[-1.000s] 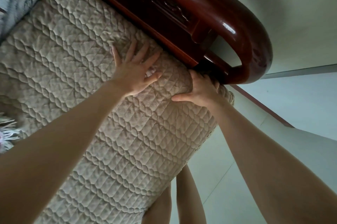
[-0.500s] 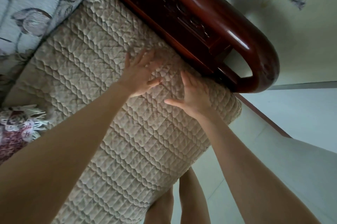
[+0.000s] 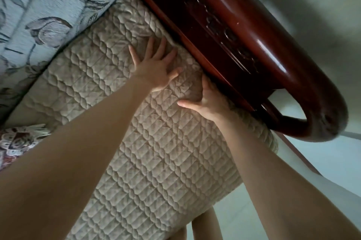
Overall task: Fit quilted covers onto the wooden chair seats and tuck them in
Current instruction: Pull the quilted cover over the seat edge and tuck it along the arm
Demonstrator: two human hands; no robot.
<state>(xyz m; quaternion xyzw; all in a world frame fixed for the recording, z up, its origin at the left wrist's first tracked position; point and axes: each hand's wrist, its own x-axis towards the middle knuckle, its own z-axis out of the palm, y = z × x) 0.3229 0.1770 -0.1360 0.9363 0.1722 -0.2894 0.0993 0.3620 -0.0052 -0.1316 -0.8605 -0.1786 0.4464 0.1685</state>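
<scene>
Quilted cover (image 3: 156, 151): left hand (image 3: 156, 69) pressed flat on it, grip apart; right hand (image 3: 209, 101), grip also apart, presses its edge beside wooden armrest (image 3: 254, 48).

Both arms are reaching forward; the left hand (image 3: 156, 69) is lying flat, fingers (image 3: 162, 48) spread, while the right hand (image 3: 208, 101) is angling edgewise, thumb out.
</scene>
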